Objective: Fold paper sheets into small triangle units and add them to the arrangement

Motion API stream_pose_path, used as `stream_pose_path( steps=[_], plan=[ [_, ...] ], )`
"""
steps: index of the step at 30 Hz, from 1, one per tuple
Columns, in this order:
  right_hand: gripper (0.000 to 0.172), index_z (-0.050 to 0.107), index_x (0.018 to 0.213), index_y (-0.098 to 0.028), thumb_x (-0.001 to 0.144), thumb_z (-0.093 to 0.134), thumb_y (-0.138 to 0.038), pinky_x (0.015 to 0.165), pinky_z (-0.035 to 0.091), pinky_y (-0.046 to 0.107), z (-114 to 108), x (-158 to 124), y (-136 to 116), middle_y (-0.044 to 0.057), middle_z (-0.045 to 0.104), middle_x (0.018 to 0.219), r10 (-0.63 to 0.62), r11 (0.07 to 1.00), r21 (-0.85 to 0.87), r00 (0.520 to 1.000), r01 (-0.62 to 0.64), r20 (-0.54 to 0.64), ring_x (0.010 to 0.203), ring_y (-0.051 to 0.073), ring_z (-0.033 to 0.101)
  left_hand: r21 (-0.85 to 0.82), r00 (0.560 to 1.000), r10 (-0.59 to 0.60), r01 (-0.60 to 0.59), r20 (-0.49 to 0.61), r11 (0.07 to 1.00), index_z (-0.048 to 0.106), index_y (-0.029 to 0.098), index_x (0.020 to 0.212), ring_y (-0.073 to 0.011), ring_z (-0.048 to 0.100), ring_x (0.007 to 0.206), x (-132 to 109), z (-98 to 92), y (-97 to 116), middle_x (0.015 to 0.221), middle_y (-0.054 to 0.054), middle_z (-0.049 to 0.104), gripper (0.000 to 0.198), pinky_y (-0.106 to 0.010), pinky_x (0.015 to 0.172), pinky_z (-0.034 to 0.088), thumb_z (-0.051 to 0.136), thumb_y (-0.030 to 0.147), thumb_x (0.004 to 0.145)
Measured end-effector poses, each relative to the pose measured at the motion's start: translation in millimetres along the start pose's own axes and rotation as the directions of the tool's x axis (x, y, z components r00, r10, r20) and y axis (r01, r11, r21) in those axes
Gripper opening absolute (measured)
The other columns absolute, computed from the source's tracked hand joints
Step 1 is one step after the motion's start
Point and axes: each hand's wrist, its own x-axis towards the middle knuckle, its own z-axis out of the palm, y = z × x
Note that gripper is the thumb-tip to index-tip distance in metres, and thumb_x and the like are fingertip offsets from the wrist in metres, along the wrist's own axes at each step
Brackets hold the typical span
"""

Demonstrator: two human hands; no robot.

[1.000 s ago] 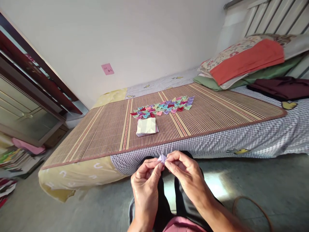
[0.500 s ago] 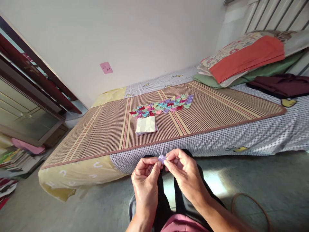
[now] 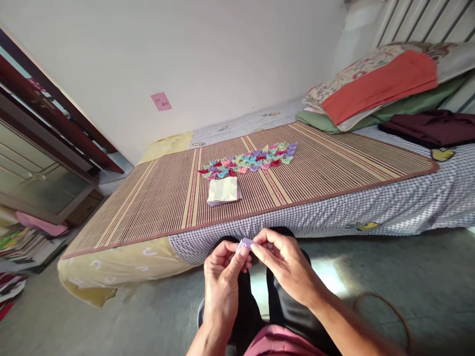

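Observation:
A small folded piece of lilac paper (image 3: 245, 243) is pinched between my two hands above my knees. My left hand (image 3: 223, 274) grips its left side with thumb and fingers. At its right side, the thumb and forefinger of my right hand (image 3: 282, 264) pinch the edge. Beyond them, on the mat, lies a stack of creased paper squares (image 3: 223, 191) with a pale cream sheet on top. Just behind the stack, several small folded paper pieces (image 3: 248, 160) in many colours stand in rows.
A striped mat (image 3: 156, 198) covers the bed, over a checked sheet (image 3: 326, 217). Pillows (image 3: 382, 89) and dark folded cloth (image 3: 432, 127) lie at the right. A pink note (image 3: 161, 101) is on the wall. A brown cable (image 3: 386, 304) curves across the floor.
The lilac paper has tilted and shifted slightly left, showing more of its folded side. Both hands keep their pinch on it.

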Motion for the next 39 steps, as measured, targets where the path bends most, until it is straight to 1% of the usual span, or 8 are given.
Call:
stream_pose_path(
  steps=[4, 10, 15, 18, 21, 28, 33, 39],
  plan=[
    [0.043, 0.063, 0.078, -0.019, 0.105, 0.061, -0.053, 0.056, 0.042, 0.026, 0.6, -1.9, -0.5, -0.001, 0.062, 0.068, 0.005, 1.000, -0.022, 1.000, -0.005, -0.006, 0.061, 0.014, 0.056, -0.031, 0.999, -0.039, 0.039, 0.007, 0.999, 0.073, 0.016, 0.073, -0.0120, 0.058, 0.063, -0.8, 1.4, -2.3, 0.067, -0.002, 0.070, 0.030, -0.023, 0.063, 0.046, 0.091, 0.039, 0.080],
    [0.041, 0.055, 0.074, -0.021, 0.106, 0.056, -0.047, 0.054, 0.036, 0.027, 2.7, -4.5, 0.0, -0.002, 0.052, 0.066, -0.065, 0.983, -0.175, 0.993, 0.048, -0.094, 0.059, 0.013, 0.046, -0.023, 0.998, -0.019, 0.020, 0.057, 1.000, 0.076, 0.015, 0.079, -0.0125, 0.060, 0.065, -3.1, 1.5, -4.6, 0.074, -0.004, 0.074, 0.030, -0.025, 0.068, 0.049, 0.082, 0.042, 0.090],
    [0.038, 0.055, 0.076, -0.021, 0.107, 0.055, -0.044, 0.054, 0.037, 0.026, 1.4, -3.7, 1.7, -0.003, 0.053, 0.066, -0.023, 0.994, -0.103, 0.999, 0.019, -0.042, 0.059, 0.013, 0.048, -0.048, 0.997, -0.021, 0.025, 0.072, 0.999, 0.075, 0.015, 0.079, -0.0124, 0.060, 0.065, -2.9, 1.5, -6.0, 0.074, -0.004, 0.073, 0.031, -0.024, 0.066, 0.049, 0.081, 0.043, 0.092],
    [0.037, 0.053, 0.075, -0.022, 0.107, 0.055, -0.040, 0.054, 0.037, 0.025, 1.3, -3.8, 1.0, -0.003, 0.052, 0.065, -0.072, 0.988, -0.140, 0.995, 0.062, -0.068, 0.057, 0.013, 0.047, -0.066, 0.996, -0.056, 0.061, 0.076, 0.996, 0.075, 0.015, 0.080, -0.0117, 0.060, 0.063, -0.2, 4.0, -7.3, 0.071, -0.002, 0.072, 0.031, -0.023, 0.065, 0.048, 0.086, 0.043, 0.087],
    [0.034, 0.053, 0.076, -0.022, 0.107, 0.054, -0.036, 0.056, 0.041, 0.024, 2.4, -4.8, 0.4, -0.003, 0.056, 0.067, -0.123, 0.979, -0.171, 0.990, 0.110, -0.065, 0.059, 0.013, 0.051, -0.063, 0.996, -0.066, 0.070, 0.062, 0.996, 0.074, 0.015, 0.078, -0.0110, 0.059, 0.062, 1.4, 4.3, -8.3, 0.068, -0.001, 0.070, 0.032, -0.022, 0.063, 0.048, 0.090, 0.042, 0.083],
    [0.032, 0.057, 0.080, -0.021, 0.110, 0.052, -0.032, 0.059, 0.043, 0.024, -2.1, -5.8, 3.1, -0.002, 0.059, 0.071, -0.147, 0.971, -0.189, 0.989, 0.150, 0.027, 0.063, 0.013, 0.054, 0.033, 0.996, -0.034, 0.031, 0.086, 0.999, 0.075, 0.016, 0.081, -0.0114, 0.061, 0.064, 1.0, -4.5, -9.6, 0.072, -0.002, 0.073, 0.030, -0.022, 0.063, 0.048, 0.082, 0.042, 0.091],
    [0.032, 0.058, 0.082, -0.021, 0.111, 0.050, -0.032, 0.062, 0.041, 0.025, -13.7, -10.3, 0.6, -0.002, 0.058, 0.075, -0.120, 0.965, -0.225, 0.990, 0.134, 0.075, 0.066, 0.014, 0.052, 0.065, 0.990, -0.002, -0.007, 0.138, 0.998, 0.076, 0.015, 0.084, -0.0123, 0.063, 0.065, 0.4, -1.4, -8.1, 0.075, -0.004, 0.075, 0.030, -0.023, 0.065, 0.051, 0.078, 0.043, 0.095],
    [0.028, 0.054, 0.084, -0.022, 0.111, 0.047, -0.025, 0.065, 0.041, 0.026, -27.1, -17.8, -1.9, -0.002, 0.052, 0.079, -0.200, 0.927, -0.311, 0.978, 0.211, 0.066, 0.069, 0.014, 0.050, -0.016, 0.986, -0.008, 0.010, 0.169, 1.000, 0.076, 0.016, 0.102, -0.0147, 0.071, 0.070, -3.5, 2.3, -1.3, 0.086, -0.005, 0.078, 0.031, -0.025, 0.068, 0.057, 0.076, 0.046, 0.096]
  ],
)
